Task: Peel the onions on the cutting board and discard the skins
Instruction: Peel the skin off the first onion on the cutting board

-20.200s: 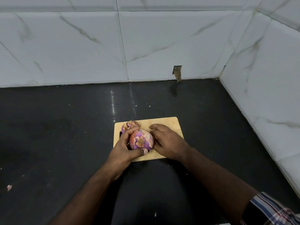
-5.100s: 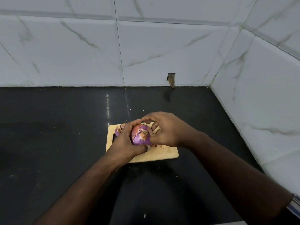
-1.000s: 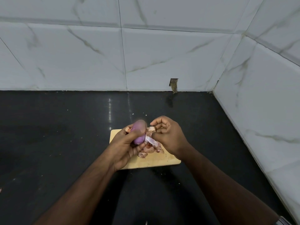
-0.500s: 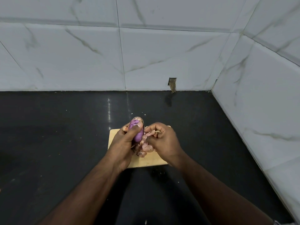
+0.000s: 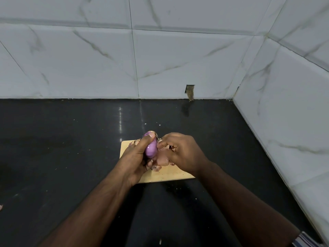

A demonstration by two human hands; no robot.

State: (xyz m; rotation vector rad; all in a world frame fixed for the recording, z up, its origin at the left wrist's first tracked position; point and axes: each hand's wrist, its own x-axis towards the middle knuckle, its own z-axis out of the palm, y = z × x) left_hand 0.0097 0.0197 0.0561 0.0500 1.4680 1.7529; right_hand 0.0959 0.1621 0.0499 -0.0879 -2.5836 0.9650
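A small wooden cutting board lies on the black counter. Above it my left hand grips a shiny purple onion, bare of skin on the side I see. My right hand sits just right of the onion, its fingers curled and pinching pale pink onion skin that hangs down between both hands. More loose skin pieces lie on the board under the hands. A second onion peeks out behind my left hand, mostly hidden.
The black counter stretches wide to the left and behind the board. White marble tile walls close it off at the back and right. A small notch is cut in the back wall. A skin scrap lies at the far left.
Over twenty seconds the onion has gone from patchy brown skin to bare purple. In the last second my right hand has closed in on the onion, pulling skin.
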